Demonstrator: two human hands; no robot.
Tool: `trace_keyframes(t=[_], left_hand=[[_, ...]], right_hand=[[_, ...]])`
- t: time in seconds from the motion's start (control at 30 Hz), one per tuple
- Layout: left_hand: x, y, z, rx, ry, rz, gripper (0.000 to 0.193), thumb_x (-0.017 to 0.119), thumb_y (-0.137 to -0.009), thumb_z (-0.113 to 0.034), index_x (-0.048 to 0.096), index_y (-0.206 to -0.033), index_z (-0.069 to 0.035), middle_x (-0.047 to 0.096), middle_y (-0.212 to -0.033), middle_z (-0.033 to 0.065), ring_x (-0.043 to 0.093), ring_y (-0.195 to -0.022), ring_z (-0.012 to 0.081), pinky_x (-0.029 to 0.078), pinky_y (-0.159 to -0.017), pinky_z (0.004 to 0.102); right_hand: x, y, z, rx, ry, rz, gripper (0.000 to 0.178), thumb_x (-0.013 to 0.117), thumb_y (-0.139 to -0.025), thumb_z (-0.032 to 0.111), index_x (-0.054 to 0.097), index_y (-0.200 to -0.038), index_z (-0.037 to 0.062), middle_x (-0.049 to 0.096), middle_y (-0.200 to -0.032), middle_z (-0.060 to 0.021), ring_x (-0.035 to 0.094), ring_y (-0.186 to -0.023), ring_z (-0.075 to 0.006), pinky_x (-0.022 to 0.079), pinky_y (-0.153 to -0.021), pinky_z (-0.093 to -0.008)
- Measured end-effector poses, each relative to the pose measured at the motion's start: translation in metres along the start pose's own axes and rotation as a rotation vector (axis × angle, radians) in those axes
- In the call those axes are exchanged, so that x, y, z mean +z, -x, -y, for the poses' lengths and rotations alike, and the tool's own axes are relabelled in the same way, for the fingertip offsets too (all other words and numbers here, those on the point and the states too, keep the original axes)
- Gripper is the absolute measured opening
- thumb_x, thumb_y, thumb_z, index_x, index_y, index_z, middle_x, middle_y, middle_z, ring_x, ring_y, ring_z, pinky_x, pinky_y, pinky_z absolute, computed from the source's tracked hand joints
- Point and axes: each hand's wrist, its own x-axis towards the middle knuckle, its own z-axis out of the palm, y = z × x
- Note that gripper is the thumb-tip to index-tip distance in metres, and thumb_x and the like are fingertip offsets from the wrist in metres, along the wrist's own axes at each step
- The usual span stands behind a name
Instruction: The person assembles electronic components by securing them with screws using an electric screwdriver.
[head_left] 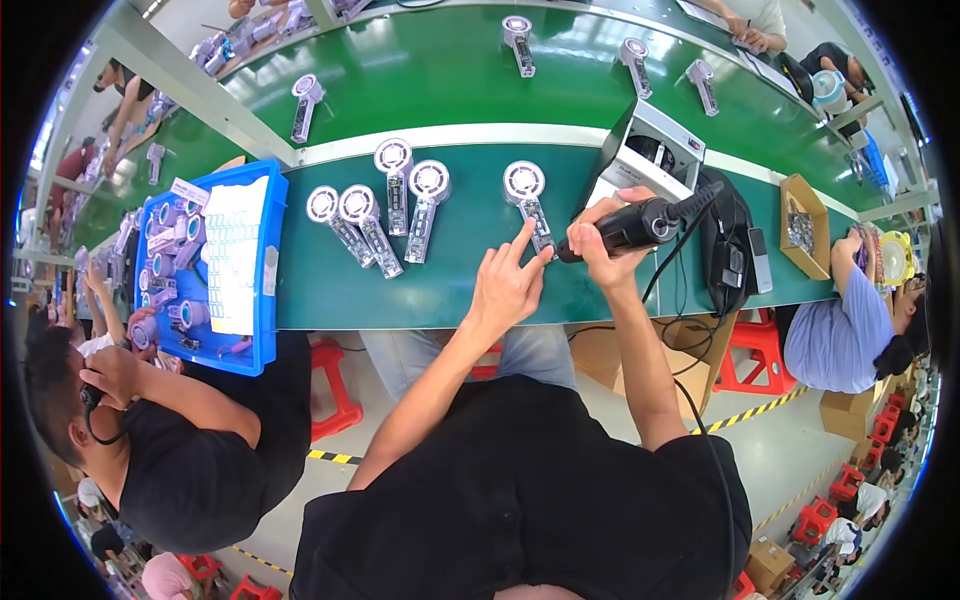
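A small handheld fan (525,183), round-headed and pale, lies on the green bench with its handle opened and a circuit board showing. My left hand (505,285) is at its handle, index and middle fingers stretched out and apart, their tips against the handle's lower part. My right hand (612,245) is closed around a black electric screwdriver (640,228), whose tip end points left toward the handle's bottom. The exact contact of the tip is hidden. Several similar fans (397,190) lie to the left, their boards also exposed.
A blue bin (270,265) with fan parts and a paper sheet stands at left, beside a seated co-worker (190,450). A grey-black box device (655,150), a black bag-like item (728,245) and a carton of small parts (805,228) stand at right. Beyond, a green conveyor (430,90) carries more fans.
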Motion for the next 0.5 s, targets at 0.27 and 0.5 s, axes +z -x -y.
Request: trace_keyframes(t=[0.27,0.5], left_hand=[[0.002,-0.002,-0.002,0.017,-0.008,0.008,0.034,0.067,-0.074,-0.004,0.072,-0.108,-0.007,0.053,-0.141,0.0226,0.058,-0.08,0.0269,0.043,-0.069,0.0374],[-0.005,-0.003,-0.003,0.0,0.005,0.058,0.048,0.069,-0.077,-0.007,0.064,-0.125,-0.009,0.048,-0.144,0.0225,0.059,-0.089,0.0301,0.044,-0.075,0.0394]], right_hand=[[0.001,0.001,-0.003,0.009,-0.019,0.033,0.054,0.072,-0.077,-0.009,0.041,-0.122,-0.0019,0.063,-0.071,-0.0095,0.056,-0.055,-0.0095,0.04,-0.05,-0.0221],[-0.007,-0.037,0.034,0.128,0.092,-0.113,0.058,0.074,-0.079,-0.008,0.042,-0.127,-0.0011,0.062,-0.07,-0.0044,0.059,-0.059,-0.0083,0.045,-0.055,-0.0212]])
